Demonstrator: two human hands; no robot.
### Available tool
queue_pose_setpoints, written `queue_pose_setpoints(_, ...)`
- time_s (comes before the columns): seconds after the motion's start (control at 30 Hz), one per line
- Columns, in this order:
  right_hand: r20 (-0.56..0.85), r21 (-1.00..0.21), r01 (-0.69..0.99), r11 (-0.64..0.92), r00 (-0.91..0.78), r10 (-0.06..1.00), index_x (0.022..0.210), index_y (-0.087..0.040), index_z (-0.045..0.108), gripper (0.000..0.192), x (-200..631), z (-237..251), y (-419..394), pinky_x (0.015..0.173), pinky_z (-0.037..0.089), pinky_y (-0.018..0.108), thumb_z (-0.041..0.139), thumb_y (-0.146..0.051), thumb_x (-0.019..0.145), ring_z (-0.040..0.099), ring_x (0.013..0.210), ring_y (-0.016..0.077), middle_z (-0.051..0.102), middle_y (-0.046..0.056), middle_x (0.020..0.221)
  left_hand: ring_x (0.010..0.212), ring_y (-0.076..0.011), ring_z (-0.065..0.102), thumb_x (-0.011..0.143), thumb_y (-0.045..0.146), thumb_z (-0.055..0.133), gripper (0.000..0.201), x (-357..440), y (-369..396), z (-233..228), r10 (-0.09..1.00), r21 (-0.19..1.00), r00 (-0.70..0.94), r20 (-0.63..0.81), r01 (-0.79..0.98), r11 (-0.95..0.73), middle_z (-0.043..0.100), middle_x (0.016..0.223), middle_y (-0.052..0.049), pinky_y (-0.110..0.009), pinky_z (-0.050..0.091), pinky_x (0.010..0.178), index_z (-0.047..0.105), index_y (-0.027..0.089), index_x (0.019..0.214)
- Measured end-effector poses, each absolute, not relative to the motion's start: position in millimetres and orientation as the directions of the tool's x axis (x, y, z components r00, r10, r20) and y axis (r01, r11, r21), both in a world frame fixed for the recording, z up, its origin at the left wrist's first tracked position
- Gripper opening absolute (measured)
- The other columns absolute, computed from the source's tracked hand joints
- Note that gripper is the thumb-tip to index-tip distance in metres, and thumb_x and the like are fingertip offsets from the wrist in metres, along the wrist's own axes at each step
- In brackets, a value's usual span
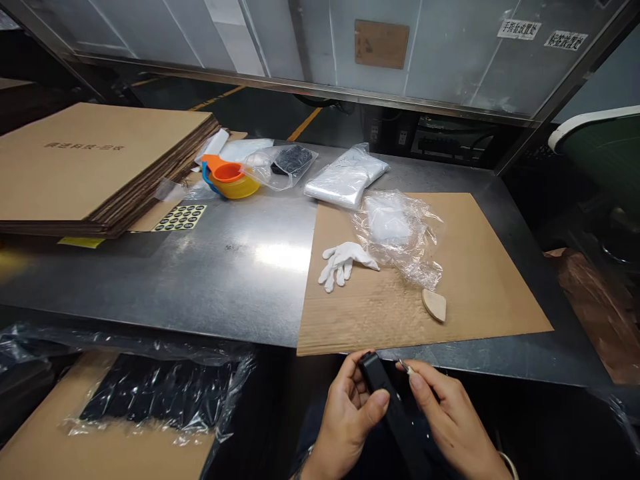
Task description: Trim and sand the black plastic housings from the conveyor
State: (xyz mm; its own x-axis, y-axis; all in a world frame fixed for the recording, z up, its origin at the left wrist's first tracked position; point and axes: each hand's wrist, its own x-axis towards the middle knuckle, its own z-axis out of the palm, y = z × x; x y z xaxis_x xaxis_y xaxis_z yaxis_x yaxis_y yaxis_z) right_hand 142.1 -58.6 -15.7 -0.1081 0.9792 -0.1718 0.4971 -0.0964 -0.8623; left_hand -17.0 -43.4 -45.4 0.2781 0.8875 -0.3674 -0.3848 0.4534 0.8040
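Below the table's front edge, my left hand (350,417) grips a long black flat part (393,413), thumb pressed on its upper end. My right hand (450,420) rests against the part's right side and pinches a small metal tool (405,367) between thumb and forefinger, its tip beside the part's top. On the brown cardboard sheet (480,280) just beyond lie a white glove (343,261), a crumpled clear plastic bag (397,230) and a small tan wedge (434,305).
A steel table (210,267) carries a stack of flat cardboard (85,167), a sticker sheet (180,217), nested coloured cups (231,179) and bagged items (345,177). At lower left stands a box of black parts under plastic film (155,393).
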Motion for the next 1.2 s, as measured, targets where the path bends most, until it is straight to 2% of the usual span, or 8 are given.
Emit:
queue_pose_setpoints(0.17, -0.323, -0.937, 0.188, -0.294, -0.148, 0.935, 0.086, -0.016, 0.059, 0.038, 137.1, -19.4, -47.5, 0.056, 0.042, 0.023, 0.052, -0.052, 0.081, 0.051, 0.062, 0.0122, 0.057, 0.001, 0.070, 0.096, -0.0240, 0.060, 0.064, 0.038, 0.074, 0.052, -16.7, -43.5, -47.3, 0.878, 0.794, 0.331, -0.346, -0.395, 0.462, 0.064, 0.104, -0.011, -0.032, 0.047, 0.081, 0.053, 0.019, 0.107)
queue_pose_setpoints(0.3, -0.374, -0.925, 0.005, -0.380, -0.185, 0.909, 0.078, -0.015, 0.054, 0.034, 128.1, -18.9, -39.2, 0.053, 0.033, 0.020, 0.060, -0.049, 0.077, 0.039, 0.055, 0.0074, 0.044, -0.005, 0.061, 0.098, -0.0246, 0.059, 0.063, 0.036, 0.075, 0.054, -14.9, -47.0, -43.3, 0.864, 0.792, 0.356, -0.356, -0.376, 0.481, 0.063, 0.106, -0.012, -0.031, 0.047, 0.080, 0.052, 0.019, 0.109)
queue_pose_setpoints(0.4, -0.426, -0.889, -0.084, -0.451, -0.216, 0.879, 0.073, -0.016, 0.049, 0.035, 124.0, -21.8, -35.0, 0.048, 0.026, 0.018, 0.057, -0.049, 0.080, 0.033, 0.049, 0.0054, 0.040, -0.007, 0.055, 0.087, -0.0220, 0.061, 0.064, 0.037, 0.073, 0.051, -13.4, -48.7, -38.0, 0.869, 0.796, 0.362, -0.338, -0.383, 0.469, 0.065, 0.095, -0.010, -0.029, 0.047, 0.074, 0.054, 0.017, 0.106)
queue_pose_setpoints(0.5, -0.448, -0.868, -0.127, -0.479, -0.213, 0.868, 0.070, -0.016, 0.046, 0.035, 123.2, -27.6, -34.4, 0.046, 0.024, 0.018, 0.053, -0.048, 0.083, 0.032, 0.046, 0.0051, 0.041, -0.007, 0.052, 0.083, -0.0207, 0.061, 0.065, 0.038, 0.072, 0.048, -13.2, -47.4, -35.2, 0.860, 0.788, 0.400, -0.317, -0.394, 0.474, 0.065, 0.088, -0.008, -0.030, 0.047, 0.074, 0.055, 0.016, 0.104)
queue_pose_setpoints(0.63, -0.470, -0.844, -0.178, -0.505, -0.206, 0.858, 0.072, -0.015, 0.047, 0.033, 124.9, -32.0, -36.3, 0.047, 0.024, 0.018, 0.054, -0.046, 0.083, 0.033, 0.047, 0.0047, 0.043, -0.007, 0.053, 0.084, -0.0212, 0.061, 0.066, 0.036, 0.072, 0.046, -14.6, -43.8, -37.2, 0.830, 0.782, 0.452, -0.326, -0.365, 0.506, 0.065, 0.089, -0.009, -0.032, 0.047, 0.077, 0.054, 0.016, 0.104)
queue_pose_setpoints(0.87, -0.485, -0.819, -0.226, -0.527, -0.217, 0.847, 0.081, -0.015, 0.052, 0.031, 128.9, -29.8, -37.5, 0.046, 0.024, 0.017, 0.058, -0.045, 0.081, 0.035, 0.048, 0.0042, 0.046, -0.006, 0.056, 0.087, -0.0212, 0.060, 0.066, 0.036, 0.072, 0.047, -15.6, -41.8, -43.4, 0.838, 0.791, 0.434, -0.331, -0.356, 0.497, 0.065, 0.093, -0.009, -0.032, 0.048, 0.078, 0.053, 0.016, 0.105)
queue_pose_setpoints(1.2, -0.491, -0.810, -0.237, -0.537, -0.229, 0.841, 0.086, -0.014, 0.055, 0.031, 133.4, -31.4, -39.9, 0.046, 0.025, 0.016, 0.062, -0.044, 0.079, 0.037, 0.051, 0.0035, 0.047, -0.005, 0.060, 0.083, -0.0188, 0.058, 0.069, 0.035, 0.070, 0.051, -20.8, -43.4, -48.1, 0.840, 0.855, 0.417, -0.348, -0.227, 0.467, 0.062, 0.094, -0.008, -0.030, 0.048, 0.075, 0.049, 0.018, 0.111)
